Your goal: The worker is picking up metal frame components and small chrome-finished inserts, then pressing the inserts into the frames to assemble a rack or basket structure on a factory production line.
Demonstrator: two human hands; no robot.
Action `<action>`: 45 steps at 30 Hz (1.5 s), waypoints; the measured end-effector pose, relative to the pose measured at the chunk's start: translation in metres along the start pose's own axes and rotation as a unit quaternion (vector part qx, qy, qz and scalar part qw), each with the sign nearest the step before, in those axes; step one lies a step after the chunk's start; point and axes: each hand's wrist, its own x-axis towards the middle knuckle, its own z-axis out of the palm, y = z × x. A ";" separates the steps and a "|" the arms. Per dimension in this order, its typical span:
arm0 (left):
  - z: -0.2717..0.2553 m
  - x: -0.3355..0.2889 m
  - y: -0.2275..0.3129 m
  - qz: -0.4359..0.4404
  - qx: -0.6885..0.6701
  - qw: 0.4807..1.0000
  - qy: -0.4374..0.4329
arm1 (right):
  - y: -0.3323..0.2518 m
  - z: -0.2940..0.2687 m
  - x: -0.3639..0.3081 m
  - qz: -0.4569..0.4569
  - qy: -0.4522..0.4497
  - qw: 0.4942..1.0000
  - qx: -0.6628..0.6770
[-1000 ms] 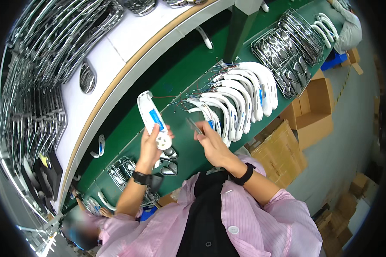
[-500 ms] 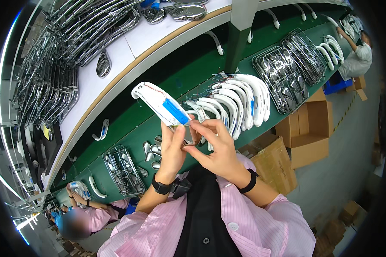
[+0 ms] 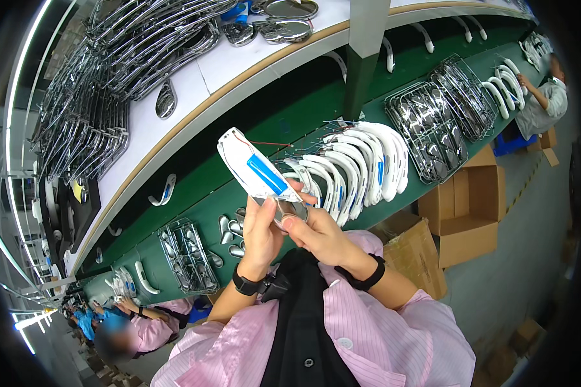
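Observation:
A white curved plastic housing [image 3: 237,158] points up and away from me. A blue block [image 3: 265,173] and thin wires sit in its open face. My left hand [image 3: 262,233] is closed round its near end. A shiny chrome cap [image 3: 291,211] is at that same end, pinched by my right hand [image 3: 321,236] with thumb and fingers. The fingers partly hide the joint, so I cannot tell how far cap and housing are fitted together. Just to the right lies a row of similar white curved housings [image 3: 352,169] with wires sticking out at their far ends.
Loose chrome caps [image 3: 226,231] lie left of my hands, beside a wire basket [image 3: 188,255] of chrome parts. More baskets [image 3: 426,129] stand far right on the green bench [image 3: 203,187]. Chrome parts crowd the white shelf [image 3: 174,138]. Cardboard boxes [image 3: 468,209] stand at right; co-workers sit along the bench.
The housing has turned, showing its open face more squarely, and a wire now sticks out to the right. My right fingers have shifted lower onto the chrome cap. The view has moved slightly.

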 end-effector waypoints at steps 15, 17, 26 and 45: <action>-0.014 -0.005 -0.010 -0.110 -0.001 0.989 0.095 | 0.006 -0.011 0.015 -0.337 0.251 0.872 -0.252; -0.018 -0.002 -0.007 -0.102 -0.001 0.994 -0.031 | 0.009 -0.002 0.019 -0.110 0.161 0.977 0.081; -0.113 0.055 -0.058 -0.231 0.111 0.966 -0.029 | 0.083 -0.026 0.088 -0.072 0.209 0.961 0.167; -0.349 0.334 -0.187 0.140 0.819 0.546 -0.109 | 0.329 0.059 0.177 0.085 0.092 0.862 -0.492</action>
